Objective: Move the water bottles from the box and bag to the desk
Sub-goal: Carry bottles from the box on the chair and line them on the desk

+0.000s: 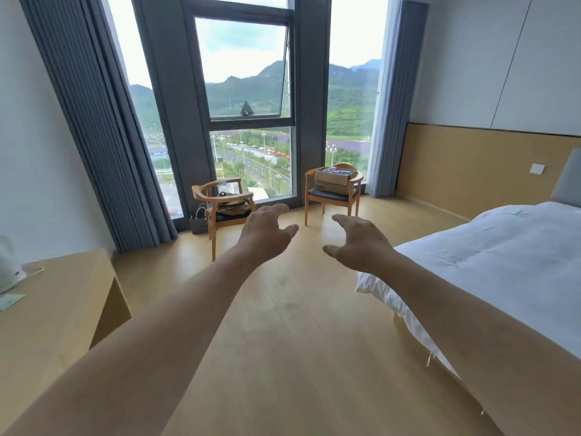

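Two bare hands, the left hand (267,234) and right hand (361,243), reach forward with fingers spread wide, holding nothing. The box (334,179) sits on the far right chair (333,196), the bag (234,207) on the far left chair (220,212). The desk (56,303) lies near left, so both loads likely need carrying back.

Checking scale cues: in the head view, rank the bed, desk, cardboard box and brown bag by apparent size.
1. bed
2. desk; nearness to the camera enlarges both.
3. cardboard box and brown bag look alike; not ranked.
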The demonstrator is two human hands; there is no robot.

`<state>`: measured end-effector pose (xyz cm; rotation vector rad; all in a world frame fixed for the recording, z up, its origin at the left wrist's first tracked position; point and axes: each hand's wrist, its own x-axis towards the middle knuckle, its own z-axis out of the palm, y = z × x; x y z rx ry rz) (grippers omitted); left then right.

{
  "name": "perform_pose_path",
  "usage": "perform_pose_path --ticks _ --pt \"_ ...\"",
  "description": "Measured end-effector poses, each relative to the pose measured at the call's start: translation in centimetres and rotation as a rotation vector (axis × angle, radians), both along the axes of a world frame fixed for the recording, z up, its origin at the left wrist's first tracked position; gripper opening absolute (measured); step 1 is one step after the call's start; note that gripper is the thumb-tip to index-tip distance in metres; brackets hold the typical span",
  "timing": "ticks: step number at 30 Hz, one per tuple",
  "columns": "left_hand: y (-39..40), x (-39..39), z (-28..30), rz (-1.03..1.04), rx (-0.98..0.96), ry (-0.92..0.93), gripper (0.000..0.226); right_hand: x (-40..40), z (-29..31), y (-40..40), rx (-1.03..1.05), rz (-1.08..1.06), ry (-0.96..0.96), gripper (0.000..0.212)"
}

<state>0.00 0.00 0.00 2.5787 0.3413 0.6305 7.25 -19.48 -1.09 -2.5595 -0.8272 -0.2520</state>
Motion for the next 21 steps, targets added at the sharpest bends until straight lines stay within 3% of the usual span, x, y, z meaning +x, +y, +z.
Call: perform_pose_path --ticks 10,21 --pt "7.8 23.6 1.5 0.024 -0.047 0.089 0.057 22.9 2.3 8.7 -0.056 -0.035 0.068 0.077" --pt "22.0 46.2 -0.7 -0.015 -0.079 0.093 0.059 44.9 -0.4 23.5 -0.041 -0.072 0.104 0.078"
